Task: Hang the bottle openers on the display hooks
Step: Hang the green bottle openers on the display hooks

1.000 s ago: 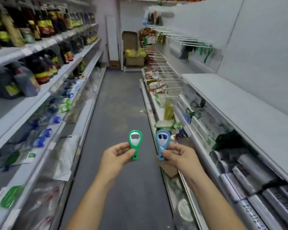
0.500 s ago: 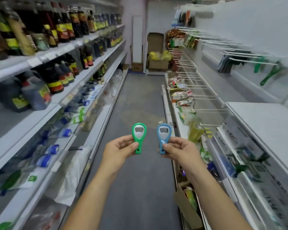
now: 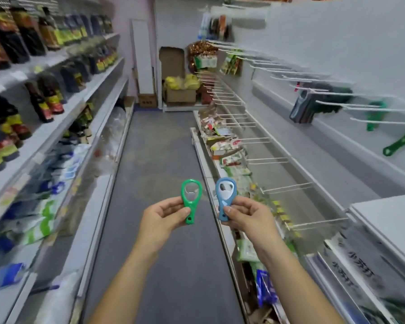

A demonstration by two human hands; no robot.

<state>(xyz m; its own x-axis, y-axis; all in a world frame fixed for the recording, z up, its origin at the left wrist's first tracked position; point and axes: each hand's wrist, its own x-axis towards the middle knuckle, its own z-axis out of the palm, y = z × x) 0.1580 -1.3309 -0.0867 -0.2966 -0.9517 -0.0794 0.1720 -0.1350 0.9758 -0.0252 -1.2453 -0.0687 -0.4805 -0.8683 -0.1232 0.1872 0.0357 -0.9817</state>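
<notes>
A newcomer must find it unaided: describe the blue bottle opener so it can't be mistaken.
Over the grey aisle floor, two hands are held up. The right hand pinches the blue bottle opener by its handle, loop upward. Its twin, the green bottle opener, sits in the left hand.

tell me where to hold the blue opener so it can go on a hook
Take the blue opener by its narrow handle, coming from below on the right, as the right hand pinches it now. It stands upright with the wide ring on top, so a low grip probably leaves that opening free to slide over a hook.
</notes>
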